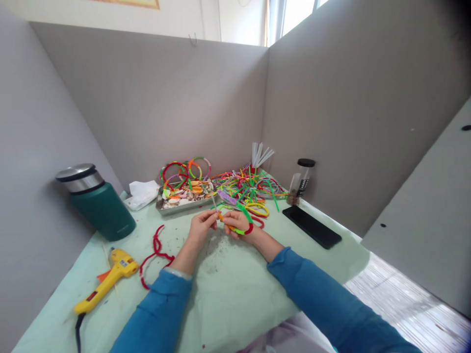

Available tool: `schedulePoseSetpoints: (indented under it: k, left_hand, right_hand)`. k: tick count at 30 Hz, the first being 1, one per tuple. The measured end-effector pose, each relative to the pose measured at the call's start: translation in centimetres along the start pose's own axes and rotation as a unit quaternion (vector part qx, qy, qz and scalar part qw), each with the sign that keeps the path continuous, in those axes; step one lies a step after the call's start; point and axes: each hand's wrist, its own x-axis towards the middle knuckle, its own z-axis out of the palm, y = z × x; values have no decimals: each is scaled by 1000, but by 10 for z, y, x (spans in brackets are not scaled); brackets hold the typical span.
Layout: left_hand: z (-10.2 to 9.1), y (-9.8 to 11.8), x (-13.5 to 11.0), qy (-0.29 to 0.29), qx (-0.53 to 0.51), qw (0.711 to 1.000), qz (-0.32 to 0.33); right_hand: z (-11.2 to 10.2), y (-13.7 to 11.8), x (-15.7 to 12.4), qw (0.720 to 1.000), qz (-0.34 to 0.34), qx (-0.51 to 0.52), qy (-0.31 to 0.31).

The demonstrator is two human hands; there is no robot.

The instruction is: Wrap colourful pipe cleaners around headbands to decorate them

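My left hand (pixel 201 226) and my right hand (pixel 236 223) meet over the middle of the pale green table (pixel 228 289). The right hand is closed round a hoop wound in green, red and orange pipe cleaner (pixel 246 218). The left hand pinches the orange end of a pipe cleaner (pixel 220 214) where it joins the hoop. Both sleeves are blue.
A metal tray of shells (pixel 184 196) with finished hoops (pixel 184 171) stands behind, beside a heap of coloured pipe cleaners (pixel 250 186). A yellow glue gun (pixel 110 277) and red pipe cleaner (pixel 154 255) lie left. A green flask (pixel 97 203), black phone (pixel 312 226) and small jar (pixel 300 181) stand around. Grey partition walls enclose the table.
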Motion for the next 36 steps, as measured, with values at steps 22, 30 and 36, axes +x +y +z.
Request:
schedulePoseSetpoints:
  k: [22, 30, 36]
  left_hand:
    - [-12, 7, 7, 90, -227, 963, -118]
    - [-9, -6, 12, 121, -36, 992, -2]
    - [-10, 0, 7, 269, 243, 909, 206]
  right_hand:
    - [-12, 8, 13, 941, -116, -112, 298]
    - [-10, 11, 10, 938, -118, -197, 259]
    - [-10, 12, 9, 931, -113, -231, 260]
